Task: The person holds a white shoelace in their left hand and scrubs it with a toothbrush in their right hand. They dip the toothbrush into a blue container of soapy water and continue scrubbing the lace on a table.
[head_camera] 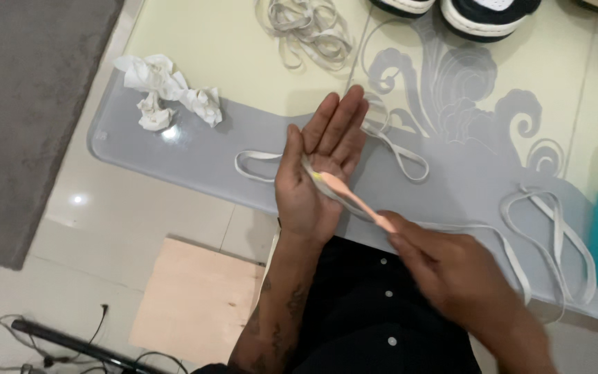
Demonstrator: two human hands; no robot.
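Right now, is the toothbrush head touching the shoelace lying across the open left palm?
Touching. The head view shows the toothbrush, held by the right hand, with its bristle end pressed onto the white shoelace on the left hand.

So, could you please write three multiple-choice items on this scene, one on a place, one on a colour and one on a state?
1. Where does the crumpled tissue lie?
A on the grey rug
B on the table's left end
C in a shoe

2. What colour is the toothbrush handle?
A pink
B blue
C black

3. How is the left hand?
A fisted
B open, palm up
C out of view

B: it lies near the table corner.
A: the handle is pale pink.
B: fingers are spread, with a lace across the palm.
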